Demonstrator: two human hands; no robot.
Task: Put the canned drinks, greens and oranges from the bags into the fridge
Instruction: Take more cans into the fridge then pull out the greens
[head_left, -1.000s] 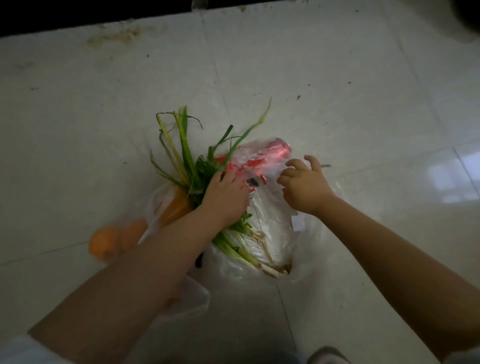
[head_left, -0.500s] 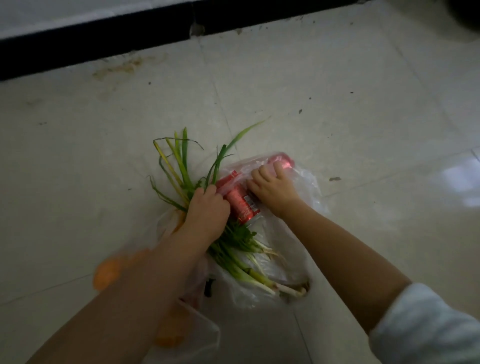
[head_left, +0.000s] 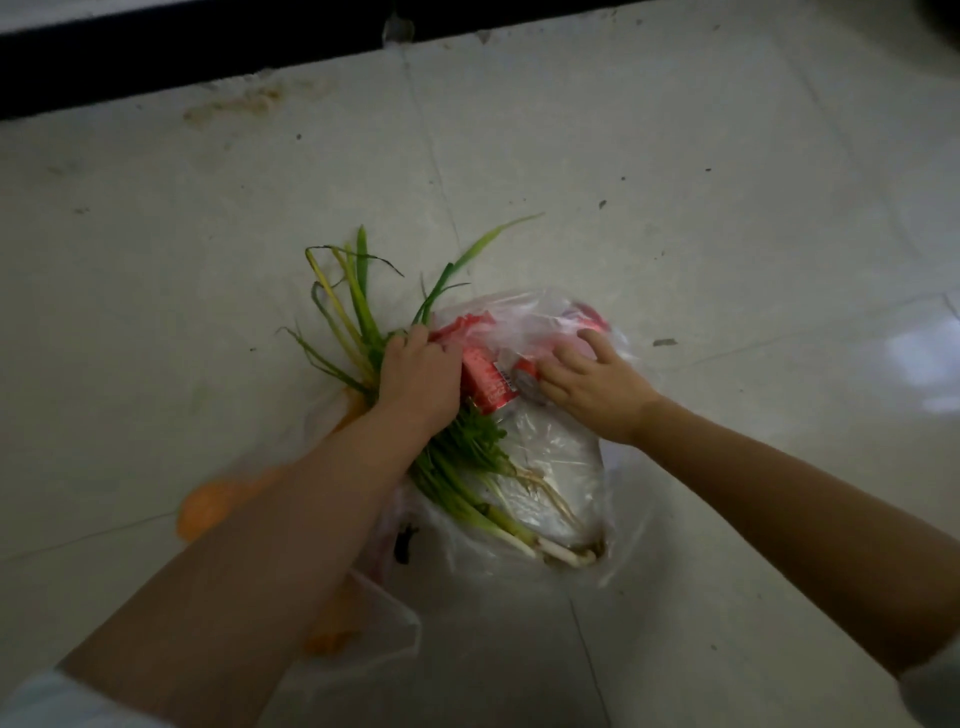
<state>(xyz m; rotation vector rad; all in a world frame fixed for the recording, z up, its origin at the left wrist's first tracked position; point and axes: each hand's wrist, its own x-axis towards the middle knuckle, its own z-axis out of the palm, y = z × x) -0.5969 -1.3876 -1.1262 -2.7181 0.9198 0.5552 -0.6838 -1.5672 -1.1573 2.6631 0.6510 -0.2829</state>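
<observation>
Nearest us, our two bare forearms reach out over a pale tiled floor (head_left: 727, 182). Under our left forearm we list an orange (head_left: 205, 506), blurred, lying on the floor, with a second orange shape (head_left: 332, 631) showing through thin plastic closer in.

Next, a clear plastic bag (head_left: 561, 467) lying on the floor. Inside it: a bunch of greens (head_left: 467, 457), white root ends toward us, leaf tips running away from us and spilling out of the bag onto the tile.

Our left hand (head_left: 418, 382): fingers curled down around the greens at mid-stem, gripping the bunch.

Just right of that hand, a red canned drink (head_left: 485, 382) lies on its side in the bag, touching the greens. A second red can (head_left: 589, 317) shows through the plastic beyond it.

Our right hand (head_left: 597, 387): fingers spread and nearly straight, resting on the plastic and the end of the nearer can; no grasp visible.

Farthest, a dark baseboard (head_left: 208, 62) along the floor's edge.
</observation>
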